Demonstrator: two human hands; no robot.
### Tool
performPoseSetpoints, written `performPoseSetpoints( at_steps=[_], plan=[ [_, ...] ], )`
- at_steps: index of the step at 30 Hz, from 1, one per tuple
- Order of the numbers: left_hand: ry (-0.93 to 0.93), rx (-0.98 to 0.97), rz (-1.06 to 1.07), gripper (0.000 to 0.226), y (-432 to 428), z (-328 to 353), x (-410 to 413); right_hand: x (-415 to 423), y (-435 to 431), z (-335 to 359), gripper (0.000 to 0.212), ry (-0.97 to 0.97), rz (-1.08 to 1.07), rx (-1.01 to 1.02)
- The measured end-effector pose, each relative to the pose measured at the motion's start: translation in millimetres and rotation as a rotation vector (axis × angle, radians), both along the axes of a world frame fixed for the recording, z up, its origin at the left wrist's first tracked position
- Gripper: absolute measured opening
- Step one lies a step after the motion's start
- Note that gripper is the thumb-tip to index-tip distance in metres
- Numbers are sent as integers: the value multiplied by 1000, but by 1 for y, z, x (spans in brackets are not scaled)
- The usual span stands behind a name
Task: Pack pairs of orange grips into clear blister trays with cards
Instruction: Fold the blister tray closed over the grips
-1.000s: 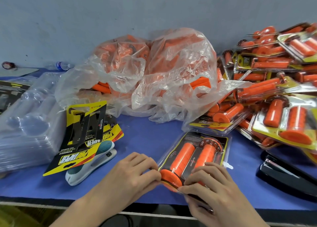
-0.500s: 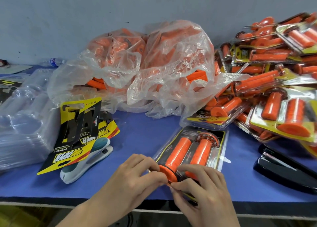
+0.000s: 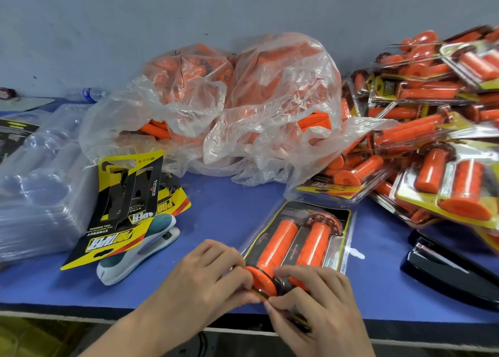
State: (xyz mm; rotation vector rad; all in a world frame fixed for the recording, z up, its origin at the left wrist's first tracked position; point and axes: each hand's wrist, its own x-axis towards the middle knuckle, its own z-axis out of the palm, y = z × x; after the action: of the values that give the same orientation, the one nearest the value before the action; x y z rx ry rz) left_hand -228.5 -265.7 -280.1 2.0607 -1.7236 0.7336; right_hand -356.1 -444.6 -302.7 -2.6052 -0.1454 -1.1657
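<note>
The person's left grip (image 3: 205, 284) and right grip (image 3: 316, 300) meet at the near end of a clear blister tray (image 3: 350, 248), which lies at the near edge of the blue surface (image 3: 229, 208), a little right of the middle. Both pinch that end of the tray with curled fingers, thumb tips almost touching. The left grip's fingers sit against the flange of one of the orange handlebar grips (image 3: 278, 246). The right grip's fingers cover the near end of the other.

The pair lies side by side inside the tray, on a black and yellow card (image 3: 305, 211), flanged ends toward the near edge.

Toward the left edge stands a stack of empty clear trays (image 3: 35, 194). Loose cards (image 3: 129, 203) lean beside it, on a white and teal stapler (image 3: 140, 251). Two crumpled plastic bags (image 3: 243, 108) holding more orange pieces sit along the far edge, against the wall. A heap of finished packs (image 3: 432, 141) fills the far right corner, and a black stapler (image 3: 448, 273) lies near the right edge in front of it. A water bottle (image 3: 89, 94) lies at the far left.
</note>
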Motion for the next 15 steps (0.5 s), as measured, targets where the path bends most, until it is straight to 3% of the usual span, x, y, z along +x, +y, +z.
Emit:
performPoseSetpoints(
  at_steps=[4, 10, 13, 15],
  plan=[
    [-8, 45, -51, 12, 13, -1, -1, -3, -17, 2, 25, 12, 136, -53],
    [61, 34, -102, 11, 12, -5, -7, -6, -46, 15, 19, 99, 250, -189],
    [87, 128, -175, 11, 6, -6, -15, -17, -54, 20, 28, 78, 217, -240],
    [180, 216, -211, 9, 3, -1, -18, -26, -54, 23, 36, 81, 207, -168]
  ],
)
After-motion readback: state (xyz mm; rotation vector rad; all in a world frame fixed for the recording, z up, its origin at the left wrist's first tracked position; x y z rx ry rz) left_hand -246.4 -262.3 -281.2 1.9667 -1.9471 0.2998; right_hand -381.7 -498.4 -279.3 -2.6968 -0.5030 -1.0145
